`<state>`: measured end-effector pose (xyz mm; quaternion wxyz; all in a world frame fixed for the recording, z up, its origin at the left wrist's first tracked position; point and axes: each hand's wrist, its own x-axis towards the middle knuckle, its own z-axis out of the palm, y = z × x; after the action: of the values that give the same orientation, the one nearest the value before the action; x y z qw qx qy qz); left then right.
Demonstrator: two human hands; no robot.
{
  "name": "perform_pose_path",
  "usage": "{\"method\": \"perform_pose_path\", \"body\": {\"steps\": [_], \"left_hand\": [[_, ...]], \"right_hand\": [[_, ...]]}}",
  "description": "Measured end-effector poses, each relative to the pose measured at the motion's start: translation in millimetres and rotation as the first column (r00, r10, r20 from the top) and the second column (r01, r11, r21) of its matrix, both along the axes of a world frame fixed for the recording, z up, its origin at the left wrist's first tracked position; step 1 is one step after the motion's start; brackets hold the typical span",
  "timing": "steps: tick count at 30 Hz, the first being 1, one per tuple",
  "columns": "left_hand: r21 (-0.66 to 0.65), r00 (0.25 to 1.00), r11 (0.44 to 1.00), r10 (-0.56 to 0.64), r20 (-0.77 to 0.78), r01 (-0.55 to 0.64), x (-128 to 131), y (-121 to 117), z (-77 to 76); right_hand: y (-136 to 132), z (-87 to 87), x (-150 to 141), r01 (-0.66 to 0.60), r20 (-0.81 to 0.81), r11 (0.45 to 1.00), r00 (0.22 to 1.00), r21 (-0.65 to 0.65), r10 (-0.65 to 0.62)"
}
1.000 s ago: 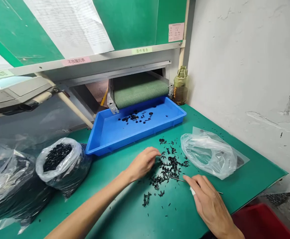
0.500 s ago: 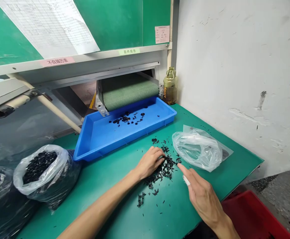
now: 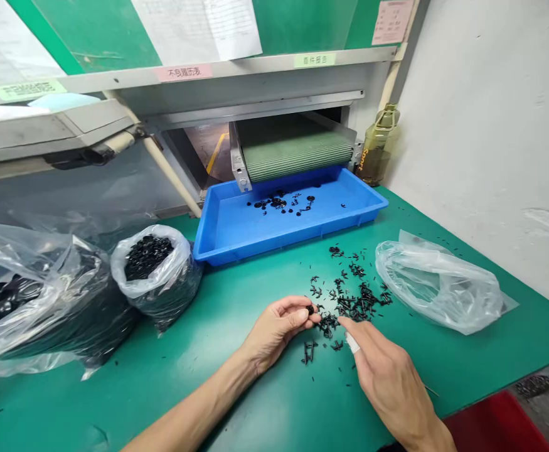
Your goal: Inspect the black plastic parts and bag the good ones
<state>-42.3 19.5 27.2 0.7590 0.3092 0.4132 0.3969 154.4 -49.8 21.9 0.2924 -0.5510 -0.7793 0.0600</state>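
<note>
A scatter of small black plastic parts (image 3: pixel 352 295) lies on the green table (image 3: pixel 265 402). My left hand (image 3: pixel 278 329) is at the pile's near left edge, fingers pinched on a small black part (image 3: pixel 310 309). My right hand (image 3: pixel 380 373) reaches in from the lower right, its forefinger stretched out and touching the pile's near edge. A small white thing (image 3: pixel 352 343) sits against that finger. I cannot make out what the rest of the right hand holds.
A blue tray (image 3: pixel 236 238) with a few black parts sits under a green conveyor belt (image 3: pixel 297 150). An open bag of black parts (image 3: pixel 154 270) and larger clear bags (image 3: pixel 39 301) stand left. An empty clear bag (image 3: pixel 438 285) lies right. A bottle (image 3: pixel 380 144) stands by the wall. A red bin (image 3: pixel 495 420) sits below the table edge.
My left hand has lifted off the pile and closed its fingers on one black part. The right forefinger stays at the pile's edge. The camera has turned left and down.
</note>
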Motion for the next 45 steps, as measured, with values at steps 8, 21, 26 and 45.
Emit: {"method": "perform_pose_path", "body": {"steps": [8,21,26,45], "left_hand": [[0.073,0.994,0.997,-0.014,0.104,0.007,-10.9,-2.8,-17.8],[0.130,0.995,0.989,0.065,0.073,-0.074,-6.7,-10.5,-24.7],[0.172,0.996,0.984,0.060,-0.066,-0.048,-6.5,-9.6,-26.4],[0.272,0.928,0.960,0.039,-0.370,0.068,2.1,-6.6,-11.8]], "right_hand": [[4.2,6.4,-30.3,-0.030,-0.018,1.000,0.999,-0.009,0.030],[4.7,5.1,-49.6,0.043,0.040,0.999,0.998,0.025,-0.044],[4.4,2.7,-57.7,0.111,0.127,0.987,0.984,0.120,-0.126],[18.8,13.0,-20.7,0.181,-0.069,0.883,0.970,-0.432,-0.233]]}}
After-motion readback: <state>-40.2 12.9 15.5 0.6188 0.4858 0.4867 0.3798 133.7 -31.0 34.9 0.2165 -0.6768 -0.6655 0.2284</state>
